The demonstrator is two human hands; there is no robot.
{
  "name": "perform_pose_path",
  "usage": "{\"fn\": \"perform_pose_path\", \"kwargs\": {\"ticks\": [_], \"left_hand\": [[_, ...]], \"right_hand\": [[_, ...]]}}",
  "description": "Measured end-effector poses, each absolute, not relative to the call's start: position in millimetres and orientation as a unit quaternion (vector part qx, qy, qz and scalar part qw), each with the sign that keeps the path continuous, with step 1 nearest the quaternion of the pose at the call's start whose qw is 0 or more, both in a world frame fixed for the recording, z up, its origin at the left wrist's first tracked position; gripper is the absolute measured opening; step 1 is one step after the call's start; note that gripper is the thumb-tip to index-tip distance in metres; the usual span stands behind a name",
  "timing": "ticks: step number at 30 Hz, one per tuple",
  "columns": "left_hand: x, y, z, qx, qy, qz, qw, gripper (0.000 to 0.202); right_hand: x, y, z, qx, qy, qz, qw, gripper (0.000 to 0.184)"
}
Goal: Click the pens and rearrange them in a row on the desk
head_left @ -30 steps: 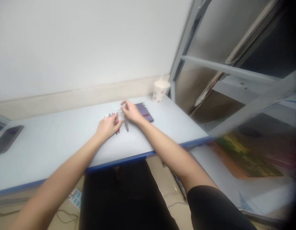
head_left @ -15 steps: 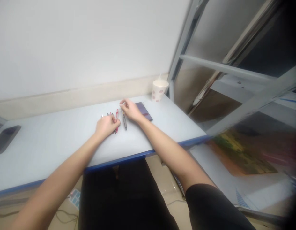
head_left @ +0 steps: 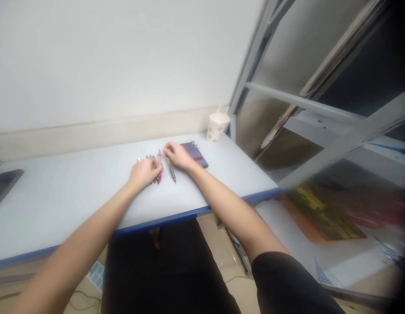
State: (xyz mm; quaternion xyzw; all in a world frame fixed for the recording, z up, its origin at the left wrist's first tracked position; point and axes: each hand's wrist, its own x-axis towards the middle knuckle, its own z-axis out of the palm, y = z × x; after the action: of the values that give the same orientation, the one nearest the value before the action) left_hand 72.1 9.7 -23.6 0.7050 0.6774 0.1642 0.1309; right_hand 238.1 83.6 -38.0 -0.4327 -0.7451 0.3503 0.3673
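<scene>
My left hand (head_left: 144, 172) rests on the desk with its fingers curled round a row of several pens. Pen tips show above and below the hand, and a red pen (head_left: 159, 153) lies by its thumb. To the right, my right hand (head_left: 176, 155) is closed in a pinch at the upper end of a grey pen (head_left: 172, 172). That pen slants, its lower tip toward me; the exact grip is partly hidden by the fingers. A dark phone (head_left: 196, 156) lies flat beside my right hand, partly covered by it.
A spotted paper cup (head_left: 217, 127) stands at the back right corner, by a metal frame (head_left: 241, 93). At the far left lies a dark flat device (head_left: 6, 185). The white desk (head_left: 74, 192) has a blue front edge, and a shelf with papers (head_left: 287, 235) sits lower right.
The grey pen has tilted a little more, its lower tip shifting right and toward me. My left hand stays over the row of pens. The view has shifted slightly.
</scene>
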Motion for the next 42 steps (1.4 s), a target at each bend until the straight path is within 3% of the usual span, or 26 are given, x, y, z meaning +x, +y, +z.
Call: {"fn": "perform_pose_path", "kwargs": {"ticks": [16,23,30,35,42], "left_hand": [[67,13,-29,0.705,0.657,0.217,0.154,0.032],[61,15,-34,0.662,0.627,0.362,0.195,0.028],[43,30,-31,0.571,0.583,0.519,0.254,0.025],[34,38,-34,0.533,0.535,0.569,0.326,0.018],[34,38,-34,0.517,0.488,0.592,0.38,0.03]], "right_hand": [[236,85,-40,-0.45,-0.745,0.334,0.361,0.012],[238,88,-42,-0.438,-0.772,0.3,0.351,0.012],[241,94,-49,-0.457,-0.835,0.163,0.26,0.021],[239,93,-51,-0.459,-0.848,0.128,0.232,0.022],[245,90,-42,-0.455,-0.849,0.12,0.24,0.028]]}}
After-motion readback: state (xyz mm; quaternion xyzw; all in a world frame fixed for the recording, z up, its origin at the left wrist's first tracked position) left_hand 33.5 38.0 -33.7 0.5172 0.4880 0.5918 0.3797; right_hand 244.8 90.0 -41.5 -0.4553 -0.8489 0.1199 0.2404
